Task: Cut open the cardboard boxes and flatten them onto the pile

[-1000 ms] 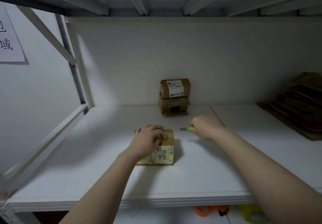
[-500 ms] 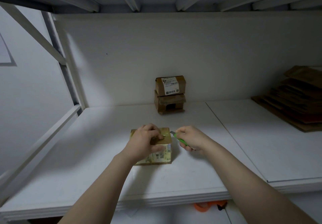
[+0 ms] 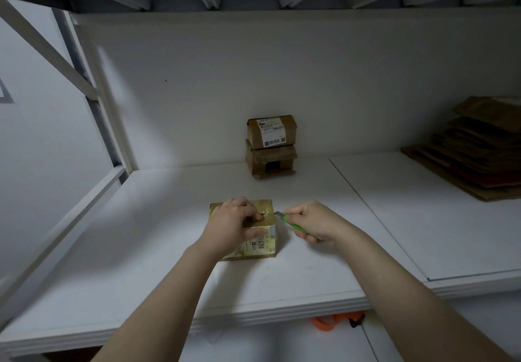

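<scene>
A small taped cardboard box with a white label stands on the white shelf. My left hand lies over its top, fingers curled on the lid. My right hand grips a green utility knife; the blade tip touches the box's top right edge. Two more brown boxes are stacked against the back wall. A pile of flattened cardboard lies at the far right.
A shelf board hangs low overhead. White frame bars close the left side. A seam divides the shelf into two panels. An orange object lies below the shelf's front edge.
My right hand brought the knife from beyond the box down to its right top edge. My left hand stayed on the box. The view shifted left and down.
</scene>
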